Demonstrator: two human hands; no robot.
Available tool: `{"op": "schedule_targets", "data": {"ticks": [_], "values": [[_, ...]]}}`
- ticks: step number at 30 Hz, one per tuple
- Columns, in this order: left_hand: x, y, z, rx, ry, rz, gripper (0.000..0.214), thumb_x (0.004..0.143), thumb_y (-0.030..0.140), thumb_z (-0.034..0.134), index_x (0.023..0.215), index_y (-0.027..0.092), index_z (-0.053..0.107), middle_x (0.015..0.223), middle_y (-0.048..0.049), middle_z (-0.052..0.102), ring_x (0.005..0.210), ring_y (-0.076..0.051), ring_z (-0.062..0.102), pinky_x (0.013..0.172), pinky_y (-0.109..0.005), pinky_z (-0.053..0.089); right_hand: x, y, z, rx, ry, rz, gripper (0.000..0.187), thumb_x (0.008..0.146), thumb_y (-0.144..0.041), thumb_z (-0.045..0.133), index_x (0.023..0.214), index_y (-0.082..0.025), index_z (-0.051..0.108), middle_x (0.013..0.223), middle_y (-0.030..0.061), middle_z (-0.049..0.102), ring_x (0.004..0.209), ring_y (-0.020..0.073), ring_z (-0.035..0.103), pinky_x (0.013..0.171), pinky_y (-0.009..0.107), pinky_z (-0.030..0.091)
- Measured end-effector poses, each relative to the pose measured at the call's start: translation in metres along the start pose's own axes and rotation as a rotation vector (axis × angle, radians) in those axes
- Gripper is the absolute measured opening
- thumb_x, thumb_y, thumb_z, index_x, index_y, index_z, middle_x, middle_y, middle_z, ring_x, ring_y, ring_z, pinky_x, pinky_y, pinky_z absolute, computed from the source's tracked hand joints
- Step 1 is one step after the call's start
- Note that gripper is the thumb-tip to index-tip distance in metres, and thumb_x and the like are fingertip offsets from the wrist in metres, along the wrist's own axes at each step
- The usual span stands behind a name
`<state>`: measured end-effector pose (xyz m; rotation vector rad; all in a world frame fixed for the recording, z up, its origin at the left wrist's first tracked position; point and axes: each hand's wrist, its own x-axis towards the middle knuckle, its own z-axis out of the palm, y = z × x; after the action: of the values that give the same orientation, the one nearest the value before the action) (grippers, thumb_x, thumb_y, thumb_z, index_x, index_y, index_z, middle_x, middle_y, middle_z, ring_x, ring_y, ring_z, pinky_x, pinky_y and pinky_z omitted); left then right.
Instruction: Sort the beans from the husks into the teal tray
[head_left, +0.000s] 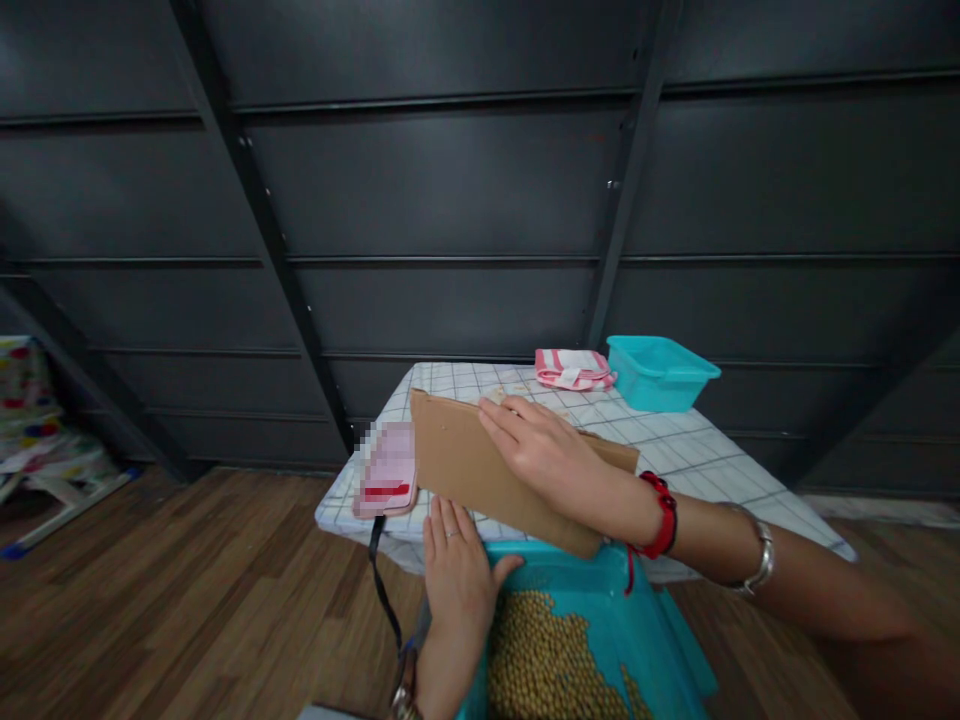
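Note:
A brown piece of cardboard [472, 450] stands tilted above the front of the table, its lower right corner over a teal basin [626, 640]. My right hand [536, 445] grips the cardboard by its upper edge, fingers together across its face; the thumb is hidden behind it. Below the cardboard's left part, my left hand [459, 570] lies flat with fingers stretched out and thumb apart. It rests at the table's front edge beside the basin's left rim and holds nothing. Many small yellowish-brown round beans [551, 660] cover the left part of the basin's floor.
On the checked tablecloth [675, 450], a smaller teal tub [660, 375] stands at the back right beside a folded pink-and-white striped cloth [574, 368]. A pink pouch [390, 465] with a black strap [382, 580] lies at the left. A dark panelled wall [450, 200] rises behind.

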<state>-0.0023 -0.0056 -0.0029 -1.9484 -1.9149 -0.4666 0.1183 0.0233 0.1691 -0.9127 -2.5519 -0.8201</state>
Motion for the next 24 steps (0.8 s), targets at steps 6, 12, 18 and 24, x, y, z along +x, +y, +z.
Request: {"op": "schedule_targets", "data": {"ticks": [6,12,18,24], "values": [[0.001,0.000,-0.002,0.041,0.012,-0.001,0.092,0.062,0.068,0.051,0.115,-0.007,0.049,0.120,-0.0328,0.050,0.117,-0.038,0.044,0.097,-0.050,0.034,-0.002,-0.003,0.002,0.003,-0.018,0.045,0.038,0.081,-0.001,0.035,0.116,-0.001,0.050,0.111,0.0174,0.058,0.091,0.0215,0.053,0.074,0.034,0.049],[0.002,0.000,-0.004,0.044,-0.005,-0.003,0.091,0.062,0.068,0.051,0.116,-0.006,0.049,0.122,-0.0324,0.049,0.118,-0.038,0.043,0.098,-0.049,0.034,0.001,-0.003,0.000,0.017,-0.031,0.066,0.035,0.079,0.002,0.036,0.110,-0.002,0.054,0.112,0.0176,0.057,0.087,0.0209,0.051,0.073,0.034,0.048],[0.002,0.002,-0.006,0.040,0.034,-0.013,0.096,0.061,0.066,0.054,0.121,-0.008,0.042,0.127,-0.0325,0.044,0.120,-0.038,0.041,0.097,-0.048,0.035,0.004,-0.002,-0.001,0.028,-0.097,0.044,0.032,0.078,0.003,0.038,0.102,-0.003,0.058,0.109,0.0166,0.057,0.088,0.0212,0.049,0.073,0.032,0.047],[0.003,0.004,-0.010,0.077,0.027,-0.024,0.097,0.057,0.066,0.059,0.119,-0.007,0.045,0.125,-0.0311,0.046,0.118,-0.038,0.043,0.097,-0.047,0.036,0.004,0.002,-0.011,0.062,-0.110,0.038,0.031,0.079,-0.001,0.040,0.102,-0.006,0.060,0.111,0.0142,0.056,0.091,0.0220,0.047,0.073,0.033,0.046]]}}
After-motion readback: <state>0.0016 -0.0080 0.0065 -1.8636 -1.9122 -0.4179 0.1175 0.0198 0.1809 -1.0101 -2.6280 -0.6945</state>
